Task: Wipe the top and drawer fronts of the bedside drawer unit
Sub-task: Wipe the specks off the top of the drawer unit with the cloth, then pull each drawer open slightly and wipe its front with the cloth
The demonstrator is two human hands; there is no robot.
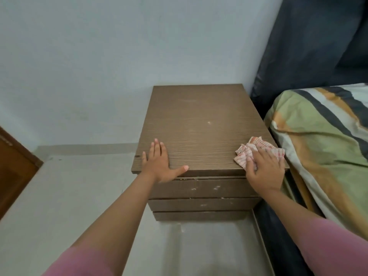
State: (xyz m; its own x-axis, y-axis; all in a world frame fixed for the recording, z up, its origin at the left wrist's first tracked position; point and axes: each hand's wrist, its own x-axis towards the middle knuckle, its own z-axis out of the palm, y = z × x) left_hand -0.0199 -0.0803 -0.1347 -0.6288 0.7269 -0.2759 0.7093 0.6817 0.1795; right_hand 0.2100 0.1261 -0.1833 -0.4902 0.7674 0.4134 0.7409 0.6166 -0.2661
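Note:
A brown wood-grain bedside drawer unit [201, 124] stands against the pale wall. Its flat top carries a few pale specks, and its drawer fronts [201, 189] below show whitish smudges. My left hand [159, 163] lies flat on the top's front left corner, fingers spread, holding nothing. My right hand [263, 170] presses a crumpled pink-and-white striped cloth [256, 148] onto the top's front right corner, and part of the cloth is hidden under my palm.
A bed with a green, orange and grey striped cover [326, 140] sits tight against the unit's right side, with a dark headboard [310, 40] behind. A brown wooden door [14, 168] stands at the left. Pale floor [65, 196] spreads in front.

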